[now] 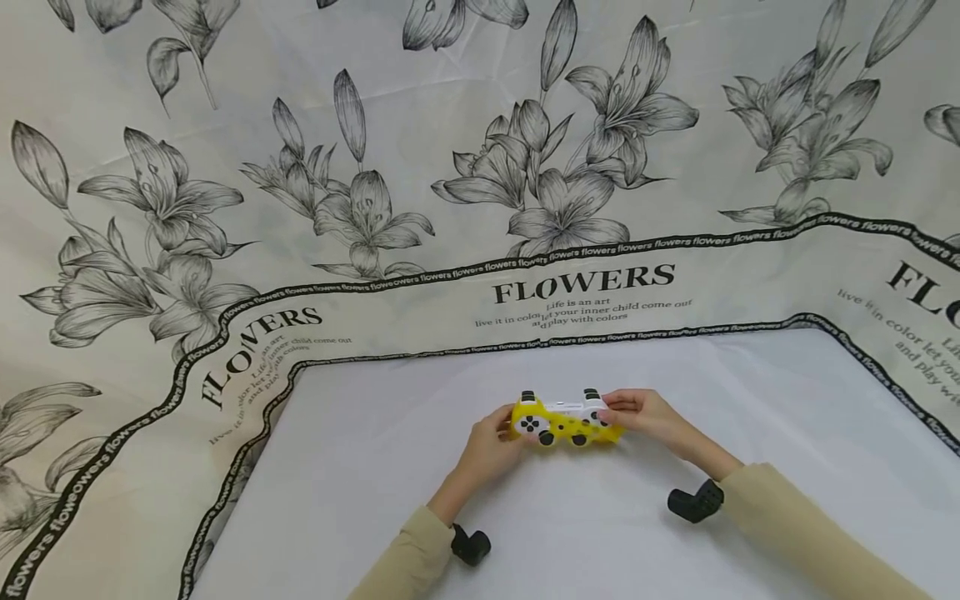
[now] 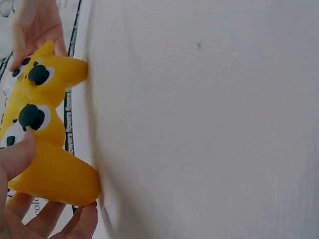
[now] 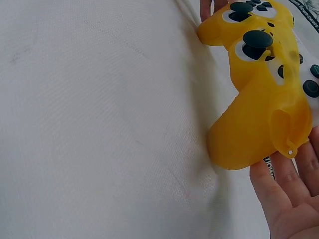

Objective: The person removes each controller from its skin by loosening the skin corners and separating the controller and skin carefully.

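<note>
A white game controller point(image 1: 573, 408) with black buttons and thumbsticks is partly covered by a yellow soft sleeve point(image 1: 555, 422). At its left end my left hand point(image 1: 483, 450) grips it; the left wrist view shows the thumb on the face and fingers beneath the yellow handle point(image 2: 60, 174). My right hand point(image 1: 660, 422) holds the other end, thumb on the white face near the buttons. There the sleeve is off the white shell, and a loose flap with a small holed tab point(image 3: 289, 149) shows in the right wrist view. The right fingers point(image 3: 291, 181) lie behind that end.
A white cloth point(image 1: 420, 383) covers the surface under the hands. Behind and at the sides hangs a floral-printed fabric point(image 1: 465, 308) with black lettered bands. Black devices sit at the left wrist point(image 1: 471, 546) and right wrist point(image 1: 696, 502).
</note>
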Demonstrator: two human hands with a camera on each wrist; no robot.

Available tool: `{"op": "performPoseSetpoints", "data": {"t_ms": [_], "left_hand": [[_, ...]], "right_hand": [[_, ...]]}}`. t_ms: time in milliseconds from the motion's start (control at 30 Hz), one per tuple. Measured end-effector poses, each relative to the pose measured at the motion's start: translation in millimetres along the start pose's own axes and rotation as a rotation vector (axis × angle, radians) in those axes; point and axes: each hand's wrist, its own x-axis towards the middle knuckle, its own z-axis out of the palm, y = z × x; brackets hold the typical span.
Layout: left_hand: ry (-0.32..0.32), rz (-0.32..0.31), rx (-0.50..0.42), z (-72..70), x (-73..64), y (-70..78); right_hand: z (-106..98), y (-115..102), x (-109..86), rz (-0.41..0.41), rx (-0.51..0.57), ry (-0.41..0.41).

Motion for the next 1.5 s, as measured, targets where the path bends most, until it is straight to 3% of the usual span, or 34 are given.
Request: {"op": "performPoseSetpoints", "data": {"t_ms": [167, 400, 700, 833, 1000, 1167, 1500], "left_hand": [[-0.004, 0.042, -0.003, -13.0, -2.0, -1.3], [0.028, 0.152, -0.003, -29.1, -3.6, 8.4], [-0.04, 0.207, 0.046, -42.9, 5.7, 19.8], [-0.111, 0.246, 0.073, -53.3, 14.7, 26.4], [-0.258, 0.294, 0.126, -62.9, 28.9, 35.4], [-0.384, 0.294, 0.198, -64.1, 42.0, 45.7], [-0.494, 0.378, 0.334, -64.9, 59.2, 71.8]], "right_hand": [[4, -2, 0.8, -0.013, -0.012, 0.019], [3, 0, -0.1, 0.008, 0.004, 0.02], [4, 1, -1.1, 0.001, 0.025, 0.02], [4, 2, -0.4, -0.004, 0.028, 0.018], [3, 3, -0.3, -0.007, 0.036, 0.017], [3, 4, -0.9, -0.009, 0.036, 0.013], [2, 5, -0.5, 0.007, 0.06, 0.016]]}}
